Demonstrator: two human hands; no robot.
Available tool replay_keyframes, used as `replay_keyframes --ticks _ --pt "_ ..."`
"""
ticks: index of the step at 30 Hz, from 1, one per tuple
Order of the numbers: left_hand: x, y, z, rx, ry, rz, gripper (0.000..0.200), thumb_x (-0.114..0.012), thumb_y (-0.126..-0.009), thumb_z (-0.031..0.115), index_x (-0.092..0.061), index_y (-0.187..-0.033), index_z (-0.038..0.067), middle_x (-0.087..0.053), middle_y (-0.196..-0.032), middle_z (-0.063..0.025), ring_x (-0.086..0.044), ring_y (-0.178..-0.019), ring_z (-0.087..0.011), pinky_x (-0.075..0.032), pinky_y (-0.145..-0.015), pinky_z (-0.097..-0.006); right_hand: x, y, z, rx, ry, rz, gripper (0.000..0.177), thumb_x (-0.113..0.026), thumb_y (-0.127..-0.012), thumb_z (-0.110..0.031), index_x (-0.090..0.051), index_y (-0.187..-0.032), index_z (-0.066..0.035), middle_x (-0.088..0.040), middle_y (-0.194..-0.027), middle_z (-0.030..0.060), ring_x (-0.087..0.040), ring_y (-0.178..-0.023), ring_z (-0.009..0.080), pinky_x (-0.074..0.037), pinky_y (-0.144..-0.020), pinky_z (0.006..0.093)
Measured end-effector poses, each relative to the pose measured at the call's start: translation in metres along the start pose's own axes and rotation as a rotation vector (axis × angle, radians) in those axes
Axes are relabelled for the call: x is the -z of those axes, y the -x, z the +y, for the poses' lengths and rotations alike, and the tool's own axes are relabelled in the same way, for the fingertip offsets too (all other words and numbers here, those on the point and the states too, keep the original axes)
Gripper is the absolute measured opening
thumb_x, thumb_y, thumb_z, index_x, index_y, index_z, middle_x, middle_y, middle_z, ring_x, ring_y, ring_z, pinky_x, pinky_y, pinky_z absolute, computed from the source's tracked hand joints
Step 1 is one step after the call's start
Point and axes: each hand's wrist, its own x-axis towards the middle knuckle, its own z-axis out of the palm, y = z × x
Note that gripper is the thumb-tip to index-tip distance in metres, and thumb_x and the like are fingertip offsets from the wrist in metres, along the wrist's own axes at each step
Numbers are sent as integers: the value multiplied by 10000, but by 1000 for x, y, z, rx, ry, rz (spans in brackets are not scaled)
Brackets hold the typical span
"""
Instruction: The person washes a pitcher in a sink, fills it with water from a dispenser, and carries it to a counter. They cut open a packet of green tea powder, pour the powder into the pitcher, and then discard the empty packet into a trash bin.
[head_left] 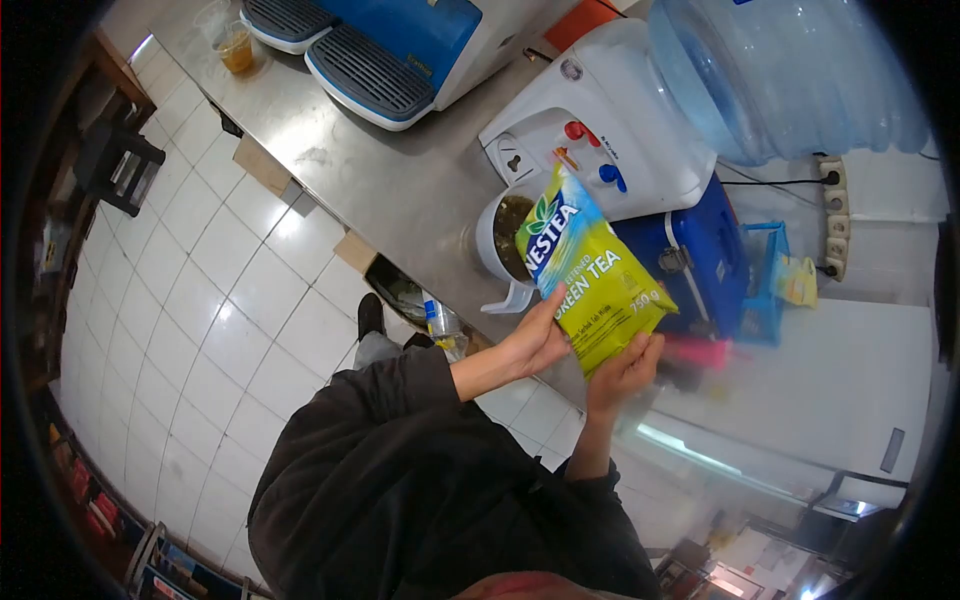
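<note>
A green and blue Nestea green tea packet point(600, 290) is held in both my hands, tilted over the steel counter. The fingers of my left hand point(537, 343) are closed on its lower left edge. At the bottom corner, my right hand point(625, 372) grips the packet between thumb and fingers. Partly behind the packet stands a white pitcher point(487, 240) with a handle. Dark greenish-brown contents point(512, 225) show inside it. The packet's upper end covers part of the pitcher's mouth; whether the packet is open cannot be made out.
A water dispenser point(610, 120) with red and blue taps and a large bottle point(780, 80) stands behind the pitcher. Beside it are a blue cooler box point(700, 260) and a light-blue basket point(765, 285). Drink machine trays point(370, 80) and a cup point(235, 48) sit farther left on the counter point(330, 150).
</note>
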Motion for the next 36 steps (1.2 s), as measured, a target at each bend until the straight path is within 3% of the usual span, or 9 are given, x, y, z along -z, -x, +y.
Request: replay_keyframes --ticks 5,14,17,20,23,28,31,34,36 --pt "6 -9 6 53 211 -116 600 -438 -904 523 -376 -1333 108 -429 -1370 -62 -400 -1265 -199 -334 -1038 -408 0 4 11 22 5 14 278 -356 -988 -191 -381 -769 -20 -401 -661 70 -385 -629 131 -339 -571 291" --pt "0 -23 6 -55 16 98 595 -457 -880 558 -461 -1271 110 -551 -1243 -42 -524 -1135 -166 -387 -991 -339 4 13 28 69 105 160 302 -399 -976 -220 -385 -746 -24 -432 -637 89 -426 -574 133 -329 -496 305" --pt "-5 -22 9 -16 63 95 596 -455 -875 571 -479 -1255 113 -559 -1235 -38 -530 -1125 -162 -390 -986 -340 4 11 27 80 -17 123 272 -403 -976 -220 -407 -797 -15 -444 -664 76 -442 -586 127 -356 -514 282" --pt "-8 -21 10 23 41 106 607 -450 -871 584 -484 -1256 116 -561 -1235 -41 -530 -1127 -164 -388 -989 -346 9 6 9 -65 -188 -11 227 -384 -982 -211 -446 -955 5 -527 -845 90 -494 -773 134 -402 -692 258" --pt "-11 -19 12 71 36 50 634 -413 -872 608 -458 -1288 131 -537 -1269 -42 -505 -1164 -174 -373 -1001 -368 10 5 4 -75 -135 -97 242 -383 -981 -216 -447 -1028 13 -551 -915 114 -522 -823 147 -416 -725 271" --pt "-10 -7 5 154 -35 -129 711 -347 -873 643 -320 -1393 159 -363 -1427 -48 -342 -1306 -201 -268 -1069 -416 7 11 17 -60 -65 20 168 -409 -973 -155 -423 -917 2 -486 -816 93 -498 -725 140 -414 -632 264" --pt "-14 0 -1 99 -104 -41 706 -341 -888 624 -281 -1413 156 -325 -1450 -46 -298 -1331 -204 -233 -1087 -411 2 15 25 127 -38 127 161 -399 -974 -140 -418 -908 6 -467 -837 97 -499 -746 140 -413 -644 259" --pt "-11 6 -3 126 -96 -96 677 -332 -907 597 -273 -1414 153 -333 -1445 -41 -298 -1331 -205 -232 -1088 -407 7 21 29 -78 -89 -45 228 -385 -986 -211 -447 -986 8 -531 -900 112 -523 -834 163 -417 -730 284" --pt "-5 4 -3 132 -82 -87 664 -336 -912 585 -278 -1411 151 -332 -1444 -44 -302 -1329 -208 -232 -1090 -406 2 25 30 13 -60 45 222 -384 -986 -207 -444 -976 6 -525 -885 109 -519 -813 165 -415 -713 288"
